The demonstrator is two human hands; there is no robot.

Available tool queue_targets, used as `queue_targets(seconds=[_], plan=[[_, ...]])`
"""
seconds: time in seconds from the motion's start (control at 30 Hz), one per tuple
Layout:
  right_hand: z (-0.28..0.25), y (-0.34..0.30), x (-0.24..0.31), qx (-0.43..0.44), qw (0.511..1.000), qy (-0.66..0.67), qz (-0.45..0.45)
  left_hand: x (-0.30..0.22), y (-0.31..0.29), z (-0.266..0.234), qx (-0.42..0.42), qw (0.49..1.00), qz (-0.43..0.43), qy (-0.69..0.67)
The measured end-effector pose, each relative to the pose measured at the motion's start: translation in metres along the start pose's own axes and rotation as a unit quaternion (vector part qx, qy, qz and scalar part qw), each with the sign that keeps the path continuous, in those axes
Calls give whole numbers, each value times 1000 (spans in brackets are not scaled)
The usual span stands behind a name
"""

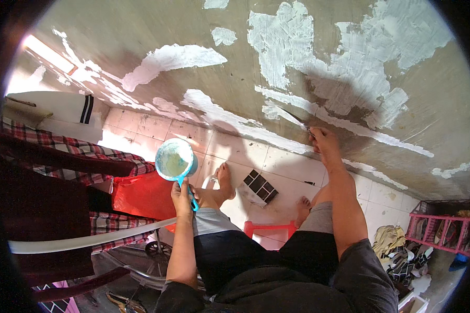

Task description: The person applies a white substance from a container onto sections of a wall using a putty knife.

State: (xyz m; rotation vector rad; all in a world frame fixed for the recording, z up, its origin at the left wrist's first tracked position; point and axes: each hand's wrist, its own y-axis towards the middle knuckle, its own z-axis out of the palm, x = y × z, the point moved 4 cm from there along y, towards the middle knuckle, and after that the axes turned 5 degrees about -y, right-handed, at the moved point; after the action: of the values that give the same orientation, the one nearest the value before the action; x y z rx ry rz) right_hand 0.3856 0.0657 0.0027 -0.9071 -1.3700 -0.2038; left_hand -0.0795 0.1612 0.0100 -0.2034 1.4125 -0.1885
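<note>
My left hand (pixel 183 199) is closed around the handle of a light-blue dipper (pixel 173 159), held above my left knee. Whitish paste coats the inside of its bowl. My right hand (pixel 324 142) grips a putty knife (pixel 292 118), its blade angled up and to the left at the wall. Next to the blade, a streak of white filler (pixel 284 97) runs across the grey-brown wall (pixel 240 86). Larger white patches (pixel 282 39) cover the wall higher up, and a long band follows its foot.
A red stool (pixel 269 226) shows between my legs. Left of me are a red bag (pixel 143 197), plaid cloth (pixel 122 223) and a curved metal bar (pixel 83 243). A black-and-white patterned piece (pixel 261 187) lies on the tiled floor. To the right are crumpled cloth (pixel 390 239) and a pink rack (pixel 444 230).
</note>
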Motion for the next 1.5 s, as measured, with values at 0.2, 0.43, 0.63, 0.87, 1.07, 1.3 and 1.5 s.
queue_targets(seconds=[0.2, 0.43, 0.63, 0.87, 1.07, 1.3, 1.5], plan=[[44, 19, -13, 11, 998, -41, -40, -1, -2, 7, 6, 1000, -1, 9], [8, -2, 4, -5, 999, 22, -39, -3, -3, -1, -2, 1000, 4, 18], [22, -7, 6, 9, 999, -22, -39, 1, 1, -2, 2, 1000, -6, 8], [36, 1, 15, 17, 999, 10, -41, 0, 1, 5, 8, 1000, 2, 22], [11, -5, 14, 7, 999, 27, -28, -3, 0, 0, 1, 1000, -1, 3], [43, 3, 15, -11, 996, -30, -84, -2, 0, 6, 9, 1000, -5, 24], [17, -12, 22, -35, 996, -31, -75, 0, 2, -6, 2, 1000, -2, 7]])
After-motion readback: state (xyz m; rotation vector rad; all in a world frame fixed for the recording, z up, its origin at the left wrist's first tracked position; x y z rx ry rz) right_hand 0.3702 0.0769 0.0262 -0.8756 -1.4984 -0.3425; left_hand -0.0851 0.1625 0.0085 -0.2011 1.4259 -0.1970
